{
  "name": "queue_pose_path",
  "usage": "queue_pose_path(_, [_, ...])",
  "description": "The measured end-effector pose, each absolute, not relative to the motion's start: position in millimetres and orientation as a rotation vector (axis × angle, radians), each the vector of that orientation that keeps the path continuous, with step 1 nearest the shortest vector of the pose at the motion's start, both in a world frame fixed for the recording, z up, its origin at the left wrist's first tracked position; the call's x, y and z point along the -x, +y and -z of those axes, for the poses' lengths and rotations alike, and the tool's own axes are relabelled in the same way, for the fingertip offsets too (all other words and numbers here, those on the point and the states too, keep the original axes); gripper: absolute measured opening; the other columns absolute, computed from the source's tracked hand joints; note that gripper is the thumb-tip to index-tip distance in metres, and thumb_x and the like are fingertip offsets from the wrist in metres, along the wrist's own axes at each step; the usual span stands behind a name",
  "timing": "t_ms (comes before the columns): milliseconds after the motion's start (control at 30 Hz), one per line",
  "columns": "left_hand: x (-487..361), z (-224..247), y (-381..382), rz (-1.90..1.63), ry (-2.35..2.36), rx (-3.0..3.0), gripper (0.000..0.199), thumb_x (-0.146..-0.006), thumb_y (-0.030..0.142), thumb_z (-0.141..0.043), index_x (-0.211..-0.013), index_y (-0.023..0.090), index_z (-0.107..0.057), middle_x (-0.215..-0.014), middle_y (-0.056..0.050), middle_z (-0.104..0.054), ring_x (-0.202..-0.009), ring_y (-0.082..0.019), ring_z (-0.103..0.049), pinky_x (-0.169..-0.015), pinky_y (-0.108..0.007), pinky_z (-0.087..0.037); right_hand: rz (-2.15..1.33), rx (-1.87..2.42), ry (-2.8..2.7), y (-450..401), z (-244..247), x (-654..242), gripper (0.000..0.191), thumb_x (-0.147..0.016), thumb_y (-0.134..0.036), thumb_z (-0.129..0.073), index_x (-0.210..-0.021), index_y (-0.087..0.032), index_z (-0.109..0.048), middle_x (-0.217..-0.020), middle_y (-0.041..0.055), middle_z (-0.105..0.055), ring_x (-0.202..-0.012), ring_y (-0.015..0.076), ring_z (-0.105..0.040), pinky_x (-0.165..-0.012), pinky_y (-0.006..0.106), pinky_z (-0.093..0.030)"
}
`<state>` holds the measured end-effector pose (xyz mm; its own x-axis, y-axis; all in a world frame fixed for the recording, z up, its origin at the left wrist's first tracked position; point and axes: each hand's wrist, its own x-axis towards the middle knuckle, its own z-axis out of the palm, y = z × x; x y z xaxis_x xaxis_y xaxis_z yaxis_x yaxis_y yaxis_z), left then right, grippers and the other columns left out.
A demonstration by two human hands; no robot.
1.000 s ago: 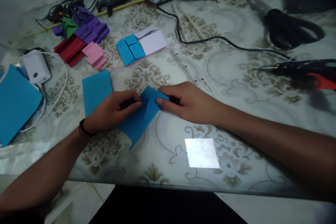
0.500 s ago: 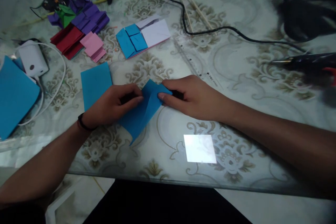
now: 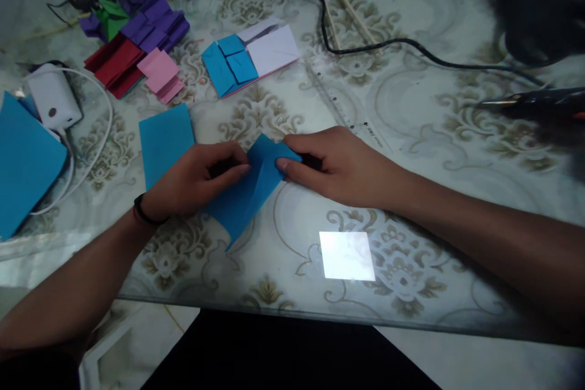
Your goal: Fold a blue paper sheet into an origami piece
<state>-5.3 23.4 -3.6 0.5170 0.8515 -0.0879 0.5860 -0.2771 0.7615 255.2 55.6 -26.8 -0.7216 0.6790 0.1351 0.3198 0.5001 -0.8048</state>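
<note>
Between my two hands is a sheet of blue paper (image 3: 249,198), partly folded, with one pointed corner towards the table's front edge. My left hand (image 3: 196,180), a dark band on its wrist, grips the sheet's left side with thumb and curled fingers. At the sheet's upper right corner, my right hand (image 3: 336,164) pinches the paper between thumb and forefinger. A second blue paper piece (image 3: 165,137) lies flat, partly hidden behind my left hand. Farther back rests a folded blue and white paper piece (image 3: 249,61).
Folded purple (image 3: 155,24), red (image 3: 114,64) and pink paper (image 3: 161,75) lie at the back left. A white device with a cable (image 3: 53,97) sits beside a large blue sheet (image 3: 27,164). A clear ruler (image 3: 340,106), two sticks (image 3: 350,9) and a black cable (image 3: 397,42) are behind my right hand.
The view has shifted slightly, so the things at the back sit a little differently in the picture. Both hands keep nearly the same hold on the blue paper.
</note>
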Motion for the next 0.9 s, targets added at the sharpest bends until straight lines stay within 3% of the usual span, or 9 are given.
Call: queue_pose_path(900, [4.8,5.4,23.8,-0.476,1.144,-2.014,0.019,-0.103,0.033,-0.063,-0.091,0.019,-0.066,-0.074,0.003,-0.063,-0.063,-0.011,-0.052,-0.059,-0.025,-0.040,-1.081,0.794,-2.312,56.1,29.0,-255.3,0.035,-0.102,-0.034,-0.055,-0.072,-0.021,-0.043,-0.059,-0.0061,-0.044,-0.054,0.0085,-0.040,-0.058,0.027,-0.030])
